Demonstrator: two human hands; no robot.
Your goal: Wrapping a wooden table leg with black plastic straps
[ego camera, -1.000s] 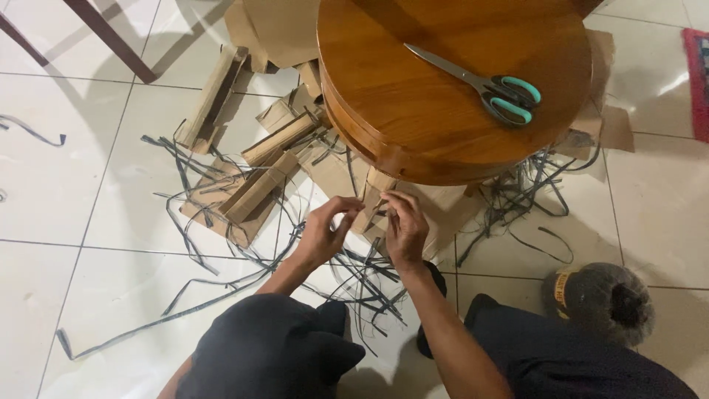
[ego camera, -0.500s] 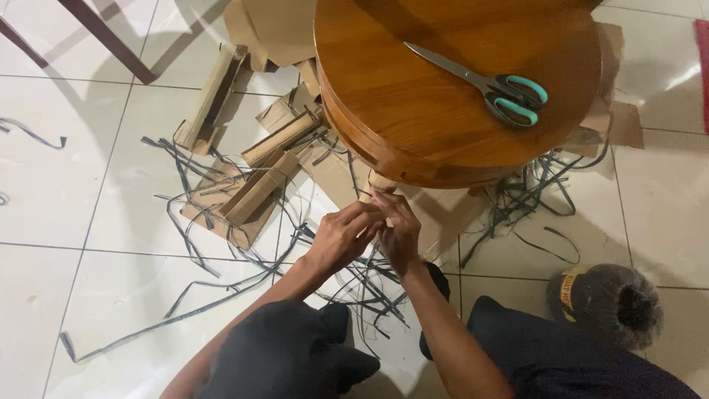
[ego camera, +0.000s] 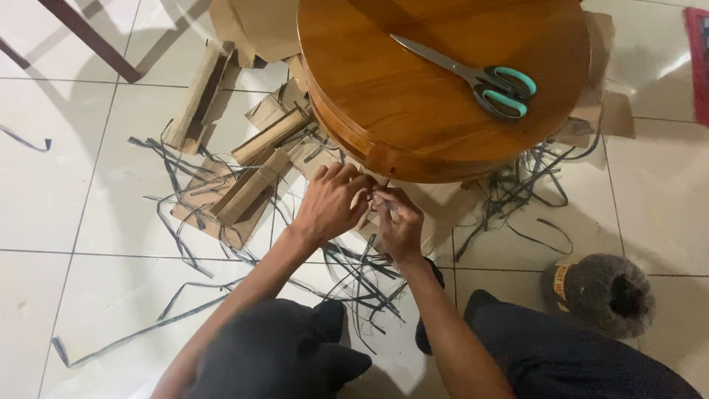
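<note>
Both hands, left and right, pinching cardboard wrapping at frame centre under the tabletop; peeling underway, firmer pull needed

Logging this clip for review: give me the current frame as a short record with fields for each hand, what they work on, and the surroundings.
left hand: left hand closed over a cardboard-wrapped leg under the table edge
right hand: right hand pinching at the same leg, beside the left
table: round brown wooden table
on table: teal-handled metal scissors, untouched
floor: white tiled floor strewn with brown cardboard pieces and dark plastic straps
nearby: dark tape roll by the right knee
</note>
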